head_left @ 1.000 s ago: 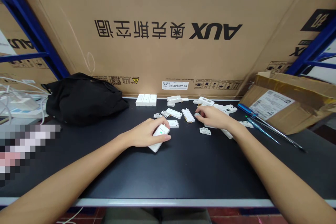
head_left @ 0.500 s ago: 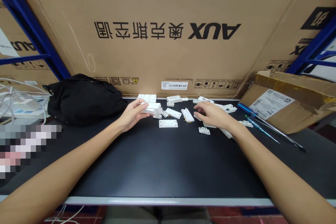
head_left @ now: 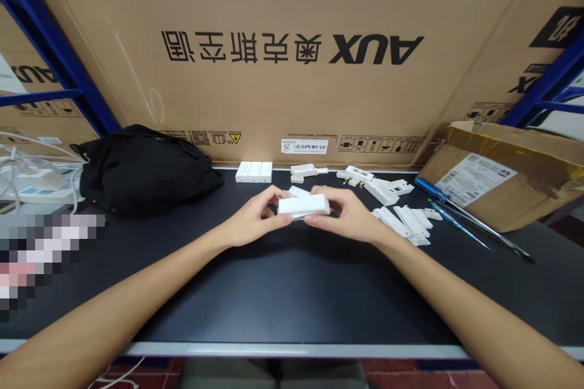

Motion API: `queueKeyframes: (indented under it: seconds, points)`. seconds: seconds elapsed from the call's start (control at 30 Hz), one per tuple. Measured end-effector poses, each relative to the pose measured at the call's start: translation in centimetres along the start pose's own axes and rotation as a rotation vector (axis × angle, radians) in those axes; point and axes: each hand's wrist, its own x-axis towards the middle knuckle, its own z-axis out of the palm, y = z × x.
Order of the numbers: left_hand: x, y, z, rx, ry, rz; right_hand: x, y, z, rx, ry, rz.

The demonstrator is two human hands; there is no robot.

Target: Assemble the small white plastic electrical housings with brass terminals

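Above the middle of the black tabletop, a white rectangular plastic casing (head_left: 301,203) is held between both hands. My left hand (head_left: 258,217) pinches its left end with thumb and fingers. My right hand (head_left: 344,213) is closed on the right end, thumb at the lower edge. A thin white edge shows beneath the casing; I cannot tell if it is a separate piece. Behind it, part of a white plastic plate (head_left: 298,191) peeks out, and the hands hide other things there. Several flat white plastic strips (head_left: 406,223) lie right of my right hand.
White block-shaped casings (head_left: 253,172) stand together at the back edge. More white parts (head_left: 381,188) lie at back right, near two screwdrivers (head_left: 460,225) and an opened cardboard box (head_left: 493,182). A black cloth bag (head_left: 146,170) sits left. A large carton (head_left: 292,91) rises behind the table.
My left hand has brought the white casing right and toward me. My right hand has moved left from the loose parts and taken hold of the casing's other end.
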Motion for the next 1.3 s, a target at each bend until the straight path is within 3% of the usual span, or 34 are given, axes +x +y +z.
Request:
queueKeyframes:
  seconds: [0.1, 0.17, 0.27, 0.43, 0.77, 1.03, 1.3]
  points:
    - [-0.2, -0.4, -0.6, 0.536, -0.049, 0.097, -0.1, 0.1, -1.8, 0.095, 0.165, 0.090]
    - [-0.2, -0.5, -0.8, 0.741, -0.106, 0.144, -0.2, 0.2, -3.0, 0.110, 0.302, 0.142]
    - [-0.3, -0.4, -0.8, 0.821, -0.154, 0.186, -0.2, 0.7, -4.5, 0.053, 0.467, 0.238]
    - [-0.5, 0.1, -0.8, 0.720, -0.217, 0.203, -0.5, 2.9, -6.6, -0.115, 0.622, 0.412]
    - [-0.3, 0.2, -0.5, 0.434, -0.291, 0.082, -1.5, 6.1, -9.2, -0.228, 0.594, 0.559]
    - [-0.1, -0.1, -0.6, 0.358, -0.272, 0.044, -1.7, 6.3, -9.0, -0.400, 0.377, 0.642]
    - [-0.2, -0.3, -0.6, 0.406, -0.316, 0.116, -1.8, 6.8, -9.3, -0.538, 0.184, 0.655]
